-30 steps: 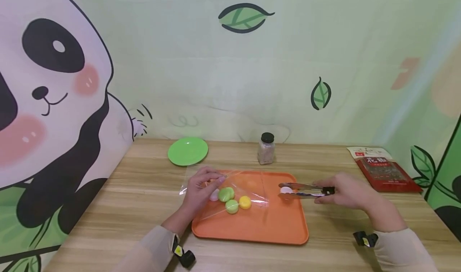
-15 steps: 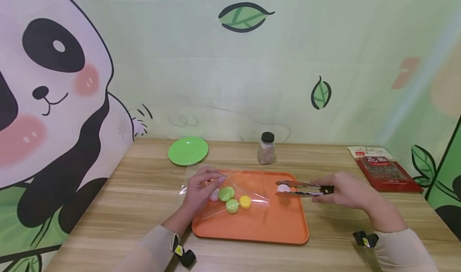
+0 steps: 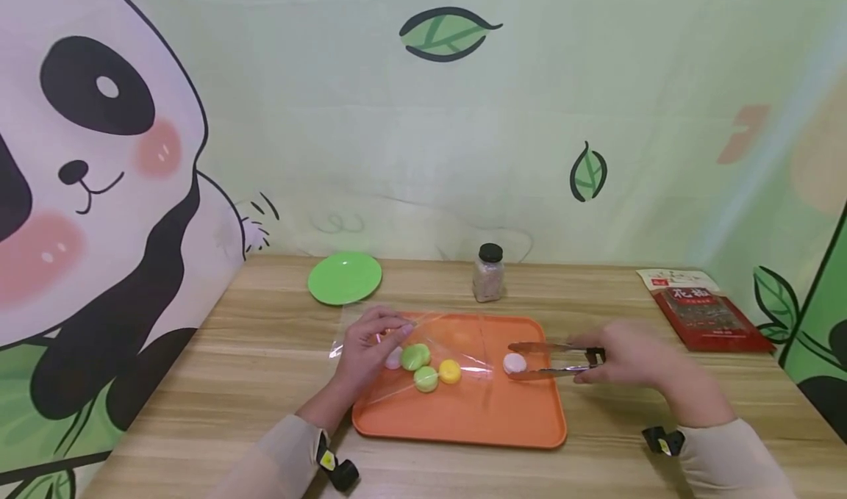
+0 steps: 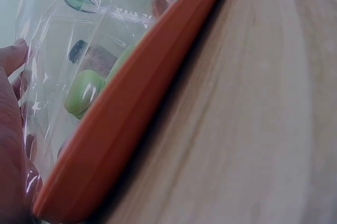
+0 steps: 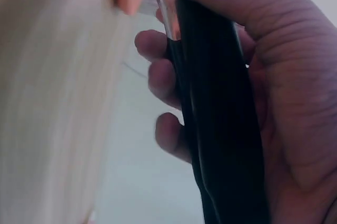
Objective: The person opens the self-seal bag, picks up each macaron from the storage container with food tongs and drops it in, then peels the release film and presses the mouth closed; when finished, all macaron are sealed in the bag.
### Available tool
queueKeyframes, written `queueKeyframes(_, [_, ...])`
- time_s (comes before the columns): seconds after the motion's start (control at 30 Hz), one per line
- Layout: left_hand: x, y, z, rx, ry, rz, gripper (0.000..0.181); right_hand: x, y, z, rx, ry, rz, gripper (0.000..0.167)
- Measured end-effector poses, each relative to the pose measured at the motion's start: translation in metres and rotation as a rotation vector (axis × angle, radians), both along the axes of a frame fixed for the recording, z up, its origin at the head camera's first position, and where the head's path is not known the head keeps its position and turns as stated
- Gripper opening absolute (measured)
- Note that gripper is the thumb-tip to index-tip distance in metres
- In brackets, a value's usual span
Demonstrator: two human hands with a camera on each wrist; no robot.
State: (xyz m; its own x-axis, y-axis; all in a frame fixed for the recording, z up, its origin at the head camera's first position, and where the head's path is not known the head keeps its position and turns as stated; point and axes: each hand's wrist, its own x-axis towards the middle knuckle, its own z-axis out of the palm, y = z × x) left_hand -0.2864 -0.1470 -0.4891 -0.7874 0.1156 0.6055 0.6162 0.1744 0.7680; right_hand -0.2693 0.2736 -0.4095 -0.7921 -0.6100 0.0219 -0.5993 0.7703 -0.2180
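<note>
My left hand (image 3: 373, 345) pinches a clear plastic bag (image 3: 473, 343) spread over the left part of an orange tray (image 3: 463, 424). Through the film show two green macarons (image 3: 426, 379), a yellow macaron (image 3: 450, 371) and a pale macaron (image 3: 393, 358) partly hidden by the fingers; inside or under the bag I cannot tell. With my right hand (image 3: 631, 352) I grip metal tongs (image 3: 559, 371) by their black handles (image 5: 221, 103). Their arms stand apart over the tray's right side, with a pale pink macaron (image 3: 515, 363) at the tips, right of the bag's edge.
Behind the tray stand a green plate (image 3: 345, 278) and a glass jar (image 3: 489, 282) with a black lid. A red spice packet (image 3: 715, 319) lies at the back right of the wooden table (image 3: 251, 381). A printed cloth backdrop (image 3: 317, 117) rises behind.
The tongs first carried the pale pink macaron slightly left, then their arms spread wider. The macaron now sits lower and a little further left. The left hand and bag stay put.
</note>
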Motion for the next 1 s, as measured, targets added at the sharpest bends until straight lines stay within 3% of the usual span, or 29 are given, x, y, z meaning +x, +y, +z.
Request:
queueKeyframes(0.13, [0.010, 0.003, 0.016, 0.007, 0.011, -0.007, 0.008, -0.002, -0.002, -0.005, -0.007, 0.000, 0.006, 0.043])
queueKeyframes(0.23, [0.017, 0.005, 0.028, 0.007, 0.008, -0.012, 0.008, 0.000, -0.004, -0.002, -0.085, -0.007, -0.007, 0.042])
queueKeyframes(0.3, [0.018, 0.005, 0.030, 0.009, 0.005, -0.013, 0.008, 0.002, -0.007, 0.000, -0.145, 0.000, 0.013, 0.042])
queueKeyframes(0.4, [0.018, 0.005, 0.030, 0.011, 0.014, -0.021, 0.008, 0.002, -0.015, 0.000, -0.168, 0.036, 0.060, 0.038])
queueKeyframes(0.63, [0.018, 0.004, 0.022, 0.032, 0.029, -0.036, 0.007, -0.006, -0.043, -0.005, -0.089, 0.152, 0.127, 0.039])
queueKeyframes(0.9, [0.016, 0.005, 0.027, 0.059, 0.150, 0.005, 0.009, -0.025, -0.100, 0.010, -0.047, 0.237, 0.191, 0.035])
queueKeyframes(1.0, [0.014, 0.006, 0.024, 0.075, 0.188, 0.028, 0.010, -0.026, -0.120, 0.014, -0.029, 0.257, 0.223, 0.033])
